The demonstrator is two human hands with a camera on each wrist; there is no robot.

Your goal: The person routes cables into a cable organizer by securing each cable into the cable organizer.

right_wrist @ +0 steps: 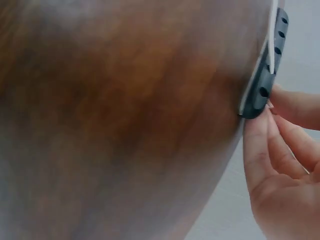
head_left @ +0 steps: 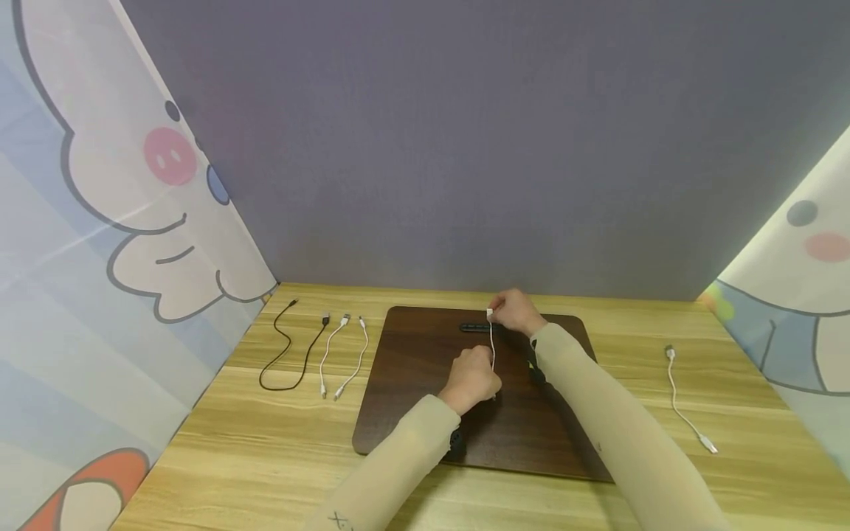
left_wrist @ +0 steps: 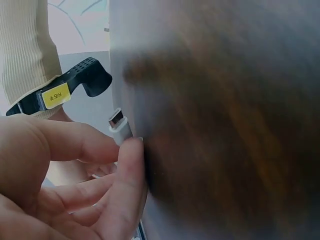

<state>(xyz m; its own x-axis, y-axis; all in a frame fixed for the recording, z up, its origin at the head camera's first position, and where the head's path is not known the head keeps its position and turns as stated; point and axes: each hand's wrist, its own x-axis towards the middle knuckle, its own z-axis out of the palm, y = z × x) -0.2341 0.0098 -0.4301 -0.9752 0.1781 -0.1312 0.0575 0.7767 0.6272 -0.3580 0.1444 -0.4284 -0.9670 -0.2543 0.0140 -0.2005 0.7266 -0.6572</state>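
Evidently, left hand and right hand pinch one white cable at the black strip, seating unclear, four loose cables left.

In the head view the table is softly, evenly lit, and shadow is cast on the board beneath the sleeve, below the fingers of the right hand. From the left wrist, the connector at the fingertips of the left hand is shown fairly sharply, while the board beside them is blurred and the background above them bleached. From the right wrist, the board left of the fingers is smeared
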